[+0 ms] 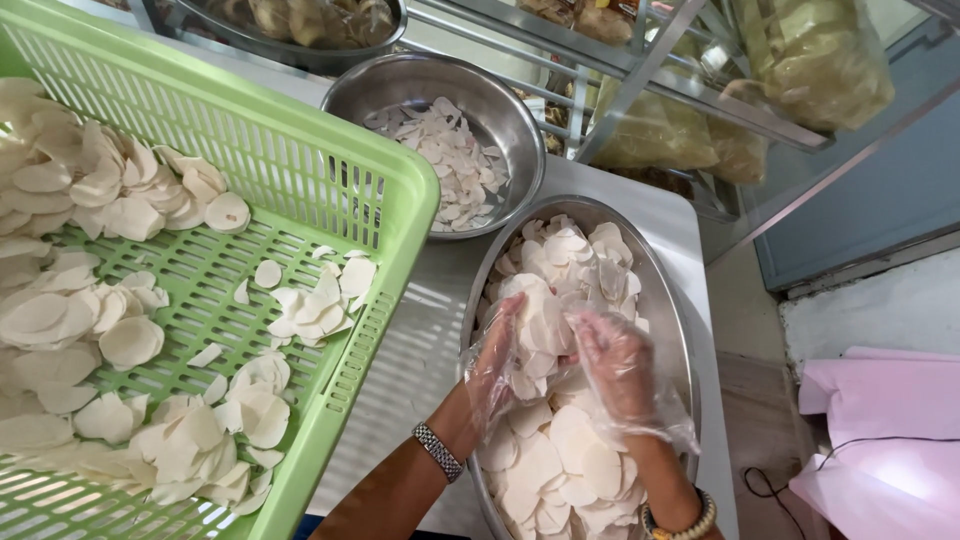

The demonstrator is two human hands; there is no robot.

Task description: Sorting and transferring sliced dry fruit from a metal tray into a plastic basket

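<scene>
White table top (420, 330) is seen under everything, with glass shelves behind it. On the left, a big green basket (330, 190) is tipped up on its side edge, and many pale round slices (130, 340) are spread inside it. Beside it, a long metal tray (670, 300) is heaped with the same slices (560, 260). Behind it, a round metal bowl (500, 110) is partly filled with smaller white bits.

Both hands are covered by loose clear plastic gloves. The left hand (500, 360) and the right hand (615, 365) are held close together over the tray. The fingers of both are curled half shut around one small stack (540, 335) of slices, pressed between the two palms.

The slices look thin and dry, so they could be snapped if they are squeezed hard. The gloves look slippery and baggy, so some slices could be dropped onto the table. The tray is piled high near its edge, so slices could be pushed over the side. The basket is leaning, so its slices could be slid down to the low corner.
</scene>
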